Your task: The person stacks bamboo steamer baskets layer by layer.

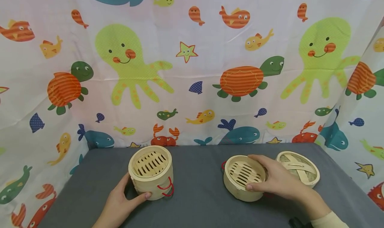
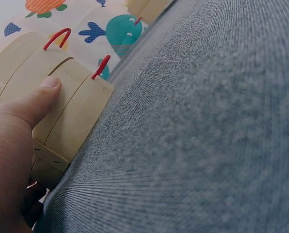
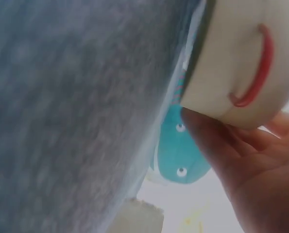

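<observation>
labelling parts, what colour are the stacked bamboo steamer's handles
Red handles, clearest in the left wrist view.

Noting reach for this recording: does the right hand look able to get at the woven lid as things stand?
Probably yes, after letting go: the right hand holds a slatted basket, but the woven lid lies close on its right, with nothing visible standing between.

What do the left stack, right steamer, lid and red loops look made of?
Left stack and right steamer: probably bamboo or thin wood, matte; pale walls, slotted tops. Lid: likely the same, matte; broad crossed strips. Red loops: perhaps plastic or coated cord, slightly glossy; smooth, evenly coloured.
</observation>
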### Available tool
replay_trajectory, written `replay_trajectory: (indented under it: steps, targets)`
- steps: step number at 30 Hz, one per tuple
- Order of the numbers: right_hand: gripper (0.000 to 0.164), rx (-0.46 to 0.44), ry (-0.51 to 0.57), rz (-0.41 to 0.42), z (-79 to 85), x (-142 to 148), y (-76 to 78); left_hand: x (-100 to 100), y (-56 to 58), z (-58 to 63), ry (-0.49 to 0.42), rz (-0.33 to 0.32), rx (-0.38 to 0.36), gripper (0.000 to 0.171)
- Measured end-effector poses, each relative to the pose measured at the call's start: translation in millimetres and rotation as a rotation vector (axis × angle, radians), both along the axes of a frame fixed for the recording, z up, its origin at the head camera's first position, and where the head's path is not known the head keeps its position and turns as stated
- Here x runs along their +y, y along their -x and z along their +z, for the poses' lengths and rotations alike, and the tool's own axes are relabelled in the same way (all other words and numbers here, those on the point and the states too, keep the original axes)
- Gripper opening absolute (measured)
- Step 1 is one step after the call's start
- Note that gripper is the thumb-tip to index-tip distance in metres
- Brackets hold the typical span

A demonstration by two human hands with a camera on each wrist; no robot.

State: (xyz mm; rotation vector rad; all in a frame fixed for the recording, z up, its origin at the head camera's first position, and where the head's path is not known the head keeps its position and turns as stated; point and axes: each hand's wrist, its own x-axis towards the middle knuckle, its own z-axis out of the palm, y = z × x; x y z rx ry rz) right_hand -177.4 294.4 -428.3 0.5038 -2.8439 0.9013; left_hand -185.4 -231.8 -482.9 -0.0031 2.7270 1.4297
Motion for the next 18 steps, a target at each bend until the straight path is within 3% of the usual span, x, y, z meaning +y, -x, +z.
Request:
replay_trajectory:
  steps: [10, 18]
  targets:
    - [0.091, 0.001, 0.094, -0.032, 19.5, -31, 8.7, -1, 0.7, -1.1, 0.000, 0.005, 0.010, 0.128]
    - [0.089, 0.002, 0.207, 0.035, 35.4, -64, 19.2, 1, 0.3, 0.4, -0.001, 0.005, 0.005, 0.130]
